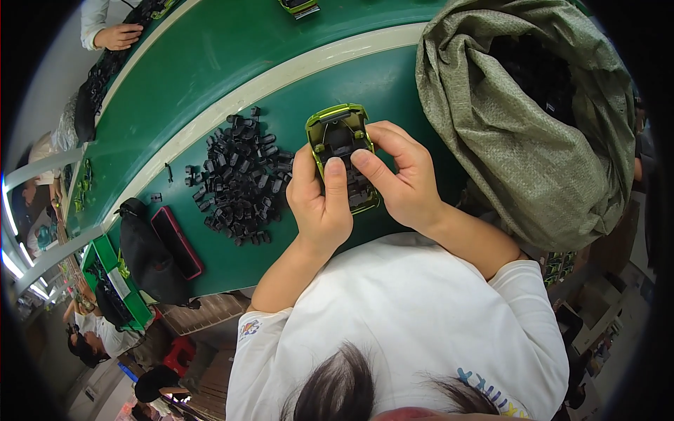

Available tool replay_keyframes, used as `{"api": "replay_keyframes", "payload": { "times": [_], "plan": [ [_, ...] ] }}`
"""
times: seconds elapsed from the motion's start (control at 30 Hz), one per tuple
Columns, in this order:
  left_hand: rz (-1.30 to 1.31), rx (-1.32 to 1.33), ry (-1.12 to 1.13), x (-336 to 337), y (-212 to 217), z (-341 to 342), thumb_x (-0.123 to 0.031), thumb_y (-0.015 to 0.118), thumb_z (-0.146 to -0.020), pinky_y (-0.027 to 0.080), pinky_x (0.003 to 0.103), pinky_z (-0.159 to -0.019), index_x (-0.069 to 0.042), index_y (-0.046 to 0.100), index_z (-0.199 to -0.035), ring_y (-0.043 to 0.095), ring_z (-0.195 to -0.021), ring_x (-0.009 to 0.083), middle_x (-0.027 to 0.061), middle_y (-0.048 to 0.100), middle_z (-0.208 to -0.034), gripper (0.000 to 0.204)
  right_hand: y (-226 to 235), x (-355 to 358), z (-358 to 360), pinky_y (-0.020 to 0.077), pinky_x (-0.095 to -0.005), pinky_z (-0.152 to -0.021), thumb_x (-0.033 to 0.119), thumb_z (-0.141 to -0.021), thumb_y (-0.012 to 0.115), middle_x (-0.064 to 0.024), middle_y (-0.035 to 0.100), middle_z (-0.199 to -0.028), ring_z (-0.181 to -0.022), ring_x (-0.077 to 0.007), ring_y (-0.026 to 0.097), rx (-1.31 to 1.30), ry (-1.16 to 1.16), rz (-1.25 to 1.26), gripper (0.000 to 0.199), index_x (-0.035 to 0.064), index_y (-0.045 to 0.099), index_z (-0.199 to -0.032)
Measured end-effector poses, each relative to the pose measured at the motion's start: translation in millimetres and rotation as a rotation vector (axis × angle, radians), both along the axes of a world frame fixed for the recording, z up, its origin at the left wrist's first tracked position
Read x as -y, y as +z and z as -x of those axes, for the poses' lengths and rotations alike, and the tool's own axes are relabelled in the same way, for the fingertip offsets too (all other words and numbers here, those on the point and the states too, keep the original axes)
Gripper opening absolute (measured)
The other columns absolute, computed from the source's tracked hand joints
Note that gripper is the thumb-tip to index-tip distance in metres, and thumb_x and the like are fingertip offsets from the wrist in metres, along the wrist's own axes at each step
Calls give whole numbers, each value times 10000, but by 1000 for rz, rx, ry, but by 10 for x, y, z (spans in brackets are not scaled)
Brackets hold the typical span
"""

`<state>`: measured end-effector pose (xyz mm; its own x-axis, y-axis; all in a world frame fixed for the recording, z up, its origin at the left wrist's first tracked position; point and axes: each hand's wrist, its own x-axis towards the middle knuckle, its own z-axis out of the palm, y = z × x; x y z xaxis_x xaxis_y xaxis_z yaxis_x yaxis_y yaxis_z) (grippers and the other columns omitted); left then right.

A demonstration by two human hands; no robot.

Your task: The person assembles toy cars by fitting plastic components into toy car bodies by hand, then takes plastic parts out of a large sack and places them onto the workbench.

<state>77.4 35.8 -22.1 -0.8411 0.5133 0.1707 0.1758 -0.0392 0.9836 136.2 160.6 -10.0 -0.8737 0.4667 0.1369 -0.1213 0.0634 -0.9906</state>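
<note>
Between my two hands is a green toy car body [341, 126], its black inside facing up toward me. My left hand [319, 200] wraps the car's left side, with the thumb laid on the black interior. On the other side my right hand [404, 172] grips the car's right edge, its thumb also pressing down on the interior near the middle. Both thumbs lie close together there, and what is under their tips is hidden. A heap of small black plastic parts [239, 175] lies on the green table just left of my left hand.
Right of me stands a large grey-green woven sack [519, 133] with black contents. At the left lie a phone with a red edge [177, 242], a black pouch [144, 245] and a green bin [119, 281]. A conveyor belt [232, 49] runs beyond; a co-worker's hand [119, 36] shows far left.
</note>
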Motion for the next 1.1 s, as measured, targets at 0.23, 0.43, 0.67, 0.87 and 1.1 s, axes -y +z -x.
{"api": "replay_keyframes", "payload": {
  "times": [0.23, 0.43, 0.67, 0.87, 1.1],
  "plan": [
    [-132, 669, -137, 87, 212, 163, -225, 462, -970, 483, 238, -742, 35, 516, -1217, 591, -846, 103, 49, 629, -989, 363, -21, -94, -51, 473, -291, -794, 169, -840, 706, -99, 625, -967, -890, -181, 591, 121, 122, 32, 352, -11, 627, -1132],
    [-115, 650, -110, 50, 201, 161, -249, 456, -986, 488, 217, -726, 30, 517, -1226, 604, -846, 81, 65, 644, -996, 373, -54, -85, -55, 472, -294, -799, 190, -819, 730, -85, 615, -975, -893, -180, 590, 161, 145, 71, 394, 3, 624, -1149],
    [-147, 593, -106, 31, 139, 121, -185, 451, -1021, 490, 227, -737, 12, 542, -1158, 592, -845, 73, 57, 643, -985, 257, -47, -84, -34, 479, -279, -760, 165, -832, 709, -84, 612, -942, -837, -165, 594, 179, 138, 122, 313, -8, 652, -1086],
    [-51, 381, -67, 23, 53, 93, -158, 471, -1013, 468, 212, -730, 20, 538, -1153, 566, -826, 60, 41, 637, -966, 237, -33, -86, -25, 463, -246, -789, 71, -889, 635, -43, 564, -940, -859, -107, 550, 228, 146, 111, 232, -34, 641, -1095],
    [-35, 265, -30, -3, -23, 99, -141, 473, -1005, 467, 216, -702, 21, 539, -1134, 561, -791, 67, 37, 629, -924, 218, -145, -13, 31, 474, -256, -727, 123, -848, 680, -85, 617, -893, -812, -148, 587, 108, 31, 133, 238, -19, 672, -1038]
  ]
}}
